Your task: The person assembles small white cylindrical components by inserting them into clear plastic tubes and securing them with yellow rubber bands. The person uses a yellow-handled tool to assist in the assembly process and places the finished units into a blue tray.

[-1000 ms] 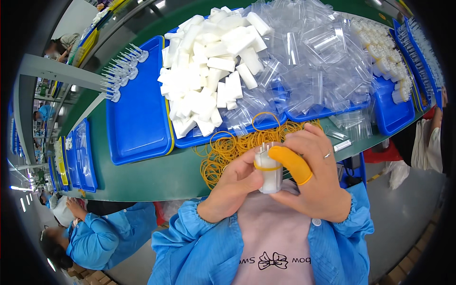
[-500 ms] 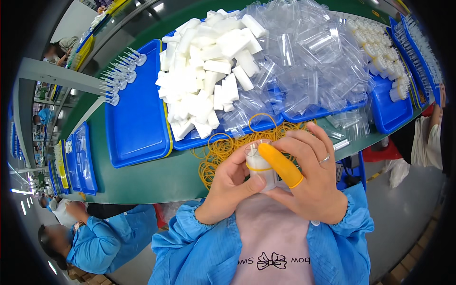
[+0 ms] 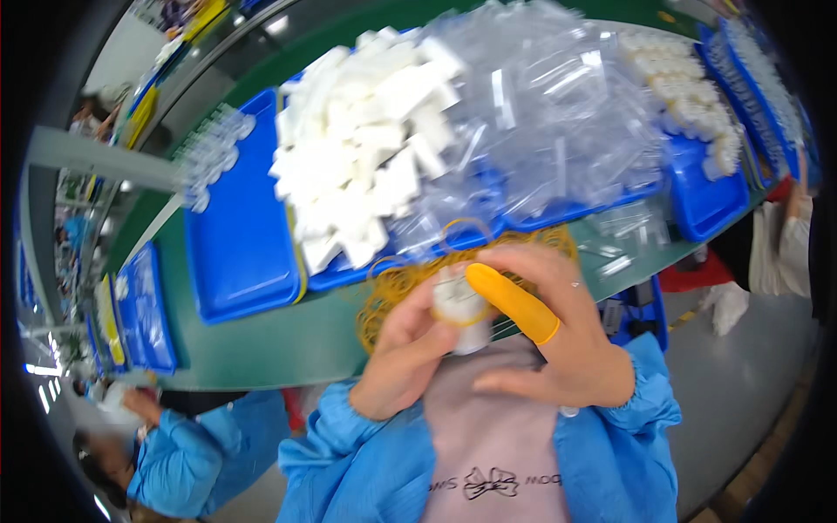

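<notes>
In my left hand [image 3: 403,362] is a small white cylinder [image 3: 462,315] with clear plastic around its upper end and a yellow rubber band about it; my fingers and thumb are closed on its side. A yellow finger cot [image 3: 516,305] covers the index finger of my right hand [image 3: 571,349]. That fingertip is at the clear upper rim, while the thumb stretches away from the cylinder. Just beyond my hands lies a heap of yellow rubber bands [image 3: 370,318]. Motion blur hides the fine detail at the rim.
Past the bands, blue trays hold piled white foam-like blocks [image 3: 366,131] and clear plastic sleeves [image 3: 558,113]. A blue tray [image 3: 240,253] at left carries clear stemmed pieces [image 3: 209,152]. White round pieces [image 3: 689,83] fill a tray at right. A co-worker in blue [image 3: 196,453] sits at left.
My right thumb has come off the cylinder and spread outward. The left hand, still holding it, has shifted slightly left in the picture, and the whole view has moved a little.
</notes>
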Tool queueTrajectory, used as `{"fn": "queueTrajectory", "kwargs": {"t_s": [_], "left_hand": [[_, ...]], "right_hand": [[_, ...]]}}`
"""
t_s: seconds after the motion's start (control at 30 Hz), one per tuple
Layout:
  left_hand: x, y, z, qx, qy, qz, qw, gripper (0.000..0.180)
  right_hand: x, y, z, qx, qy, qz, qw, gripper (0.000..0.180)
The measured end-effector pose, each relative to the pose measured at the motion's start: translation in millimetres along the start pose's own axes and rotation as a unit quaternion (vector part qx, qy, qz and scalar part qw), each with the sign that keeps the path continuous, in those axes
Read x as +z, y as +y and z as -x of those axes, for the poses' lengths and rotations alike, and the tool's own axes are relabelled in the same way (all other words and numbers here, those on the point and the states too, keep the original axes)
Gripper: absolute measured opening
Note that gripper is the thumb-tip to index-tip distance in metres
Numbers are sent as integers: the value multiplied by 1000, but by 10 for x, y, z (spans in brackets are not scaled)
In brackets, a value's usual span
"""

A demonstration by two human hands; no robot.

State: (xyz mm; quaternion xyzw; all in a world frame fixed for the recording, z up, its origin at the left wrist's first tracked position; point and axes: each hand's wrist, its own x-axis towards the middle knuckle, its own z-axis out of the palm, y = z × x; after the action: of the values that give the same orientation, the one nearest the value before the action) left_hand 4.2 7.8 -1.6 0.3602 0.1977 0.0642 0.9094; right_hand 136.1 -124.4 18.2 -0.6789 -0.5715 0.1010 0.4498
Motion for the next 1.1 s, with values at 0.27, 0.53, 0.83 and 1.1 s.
{"fn": "queueTrajectory", "kwargs": {"t_s": [0.27,0.53,0.83,1.1], "left_hand": [[238,-36,56,54,-34,-192,979,91],[-4,91,96,282,90,-256,920,60],[16,91,137,230,108,-159,954,40],[-7,73,99,209,114,-133,962,32]], "right_hand": [[-486,80,130,16,-55,-110,992,58],[-1876,1047,635,187,447,110,868,47],[-1928,1820,894,302,459,265,792,81],[-1966,2210,696,284,457,175,824,79]]}}
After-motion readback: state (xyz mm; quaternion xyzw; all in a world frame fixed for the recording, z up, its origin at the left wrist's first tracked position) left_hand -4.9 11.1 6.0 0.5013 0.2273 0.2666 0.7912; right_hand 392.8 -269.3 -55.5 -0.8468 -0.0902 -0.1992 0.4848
